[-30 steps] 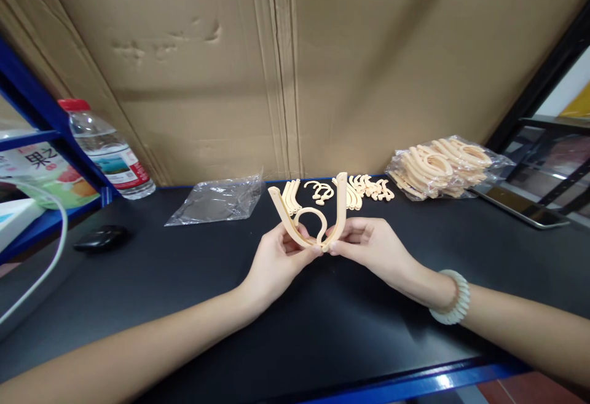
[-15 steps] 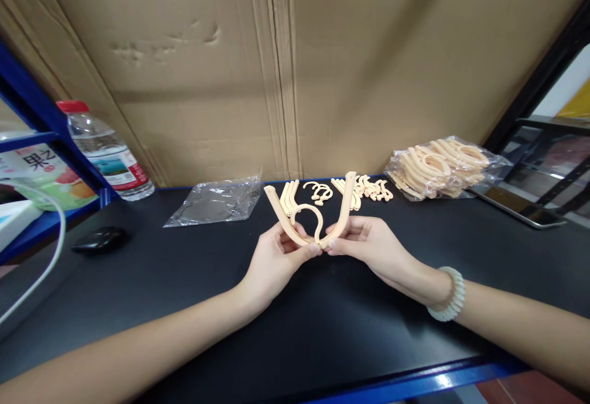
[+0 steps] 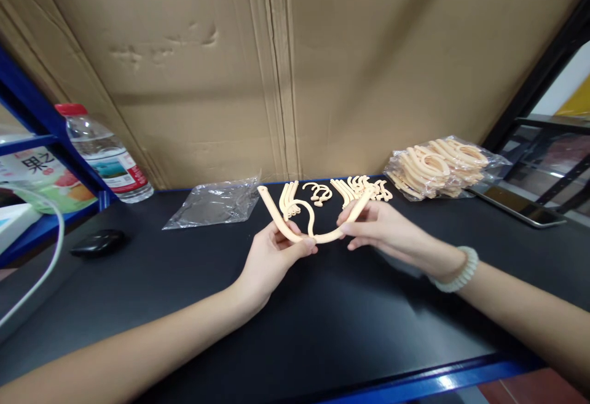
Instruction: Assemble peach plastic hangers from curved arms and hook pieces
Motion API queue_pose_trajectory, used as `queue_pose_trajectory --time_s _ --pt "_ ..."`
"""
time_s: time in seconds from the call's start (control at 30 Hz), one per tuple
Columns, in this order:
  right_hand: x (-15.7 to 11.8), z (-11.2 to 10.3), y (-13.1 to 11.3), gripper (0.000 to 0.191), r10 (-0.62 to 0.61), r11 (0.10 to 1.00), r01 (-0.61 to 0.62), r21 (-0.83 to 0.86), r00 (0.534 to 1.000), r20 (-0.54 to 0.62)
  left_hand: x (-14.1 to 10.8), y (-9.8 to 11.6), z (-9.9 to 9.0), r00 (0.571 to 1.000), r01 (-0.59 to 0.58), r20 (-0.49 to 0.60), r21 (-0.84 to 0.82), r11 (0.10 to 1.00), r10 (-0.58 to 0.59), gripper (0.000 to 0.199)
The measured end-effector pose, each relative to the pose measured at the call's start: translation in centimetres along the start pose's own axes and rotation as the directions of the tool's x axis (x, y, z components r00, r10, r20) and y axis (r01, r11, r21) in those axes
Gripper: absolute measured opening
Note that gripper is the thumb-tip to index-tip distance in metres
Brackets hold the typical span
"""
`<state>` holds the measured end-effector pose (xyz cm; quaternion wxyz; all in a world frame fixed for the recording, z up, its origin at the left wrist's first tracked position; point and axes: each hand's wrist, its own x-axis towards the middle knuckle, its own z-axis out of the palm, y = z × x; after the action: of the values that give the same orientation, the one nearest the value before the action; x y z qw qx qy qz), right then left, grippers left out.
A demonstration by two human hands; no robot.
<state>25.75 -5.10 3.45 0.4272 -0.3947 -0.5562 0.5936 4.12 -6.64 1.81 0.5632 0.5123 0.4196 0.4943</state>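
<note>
Two-handed grip | left hand (image 3: 271,259) pinches cream hanger (image 3: 274,210) by joint (image 3: 315,239), right hand (image 3: 391,232) pinches one arm (image 3: 362,202) | likely light, stiff; hook (image 3: 312,216) fragile | hold near joint

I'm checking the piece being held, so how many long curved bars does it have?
2: the left bar, its lower end in the left hand, and the right bar, in the right hand's fingers. Fingers cover parts of both.

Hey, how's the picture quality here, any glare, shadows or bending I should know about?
Head view: a diagonal shadow crosses the cardboard; soft glare lies on the black desk, with a bright spot on its blue edge; wide-angle stretching seems to tilt the bottle; the far-right shelf looks soft.
</note>
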Motion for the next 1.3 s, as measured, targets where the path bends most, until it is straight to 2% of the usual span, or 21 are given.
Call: queue_pose_trajectory --time_s 0.13,0.2,0.4,0.53,0.6,0.67,0.73,0.8,0.87,0.93,1.07,1.3 --pt "0.9 -4.2 -2.0 0.016 -0.010 0.971 0.041 -0.237 0.992 0.129 0.6 0.4 -0.8 0.998 0.019 -0.062 -0.054 0.998 -0.022 0.034" --pt "1.2 -5.6 -2.5 0.015 -0.002 0.936 0.069 -0.344 0.982 0.191 0.9 0.5 -1.1 0.997 0.036 -0.062 -0.076 0.996 -0.041 0.034" --pt "1.2 -6.3 -2.7 0.022 0.152 0.759 0.096 -0.644 0.936 0.318 1.7 1.1 -1.6 0.988 0.123 -0.077 -0.110 0.986 -0.132 0.027" --pt "1.4 -7.5 -2.8 0.021 0.160 0.596 0.187 -0.781 0.925 0.344 2.7 1.7 -2.7 0.988 0.119 -0.094 -0.067 0.991 -0.125 0.021" --pt "1.5 -8.5 -2.9 0.021 0.173 0.551 0.193 -0.811 0.925 0.338 3.4 1.9 -3.6 0.990 0.122 -0.062 -0.024 0.992 -0.123 0.022" --pt "1.7 -9.3 -2.8 0.022 0.191 0.534 0.184 -0.825 0.925 0.330 4.1 2.1 -4.6 0.992 0.119 0.018 0.087 0.989 -0.121 0.024" --pt "1.7 -9.8 -2.7 0.021 0.202 0.527 0.177 -0.831 0.924 0.325 4.7 2.2 -5.4 0.987 0.048 0.134 0.287 0.957 -0.089 0.023" --pt "1.7 -9.9 -2.7 0.021 0.200 0.524 0.180 -0.833 0.924 0.326 5.0 2.3 -5.9 0.960 -0.105 0.278 0.483 0.869 -0.039 0.021" --pt "1.7 -9.8 -2.7 0.021 0.192 0.519 0.188 -0.834 0.925 0.328 5.0 2.5 -6.1 0.915 -0.271 0.403 0.588 0.762 0.015 0.017" --pt "1.6 -9.7 -2.7 0.022 0.186 0.514 0.192 -0.836 0.927 0.327 4.9 2.7 -6.1 0.874 -0.400 0.482 0.642 0.655 0.061 0.012" --pt "1.6 -9.4 -2.8 0.020 0.184 0.489 0.189 -0.852 0.932 0.313 4.5 2.9 -5.9 0.818 -0.535 0.569 0.703 0.469 0.081 0.002" --pt "1.6 -9.4 -2.8 0.019 0.173 0.448 0.199 -0.872 0.937 0.303 4.7 2.8 -6.1 0.790 -0.587 0.605 0.702 0.402 0.097 0.003"
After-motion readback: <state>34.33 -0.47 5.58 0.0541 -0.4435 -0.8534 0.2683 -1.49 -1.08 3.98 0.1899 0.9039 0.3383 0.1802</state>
